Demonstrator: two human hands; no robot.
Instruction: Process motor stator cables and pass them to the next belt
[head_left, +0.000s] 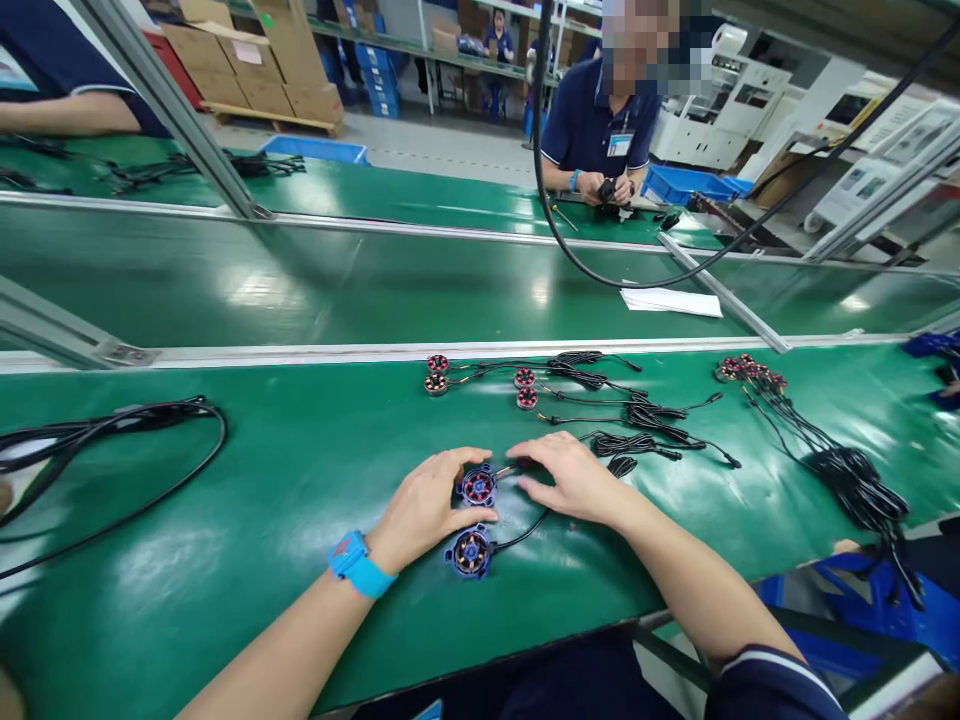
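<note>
My left hand (425, 503) rests on the green table (247, 500), its thumb and fingers closed round a small blue motor with red windings (478, 487). My right hand (568, 477) lies flat just right of that motor, fingertips touching its wire end. A second blue motor (470, 553) with a black lead sits below the left hand's thumb, untouched. A blue watch (358, 564) is on my left wrist.
Several bare motors (480, 378) with coiled black wires (637, 412) lie behind the hands; another wired bundle (817, 440) lies right. A thick black cable (112, 440) loops at left. Beyond the conveyor, a person in navy (604, 130) handles a part. Paper (671, 300) lies on the belt.
</note>
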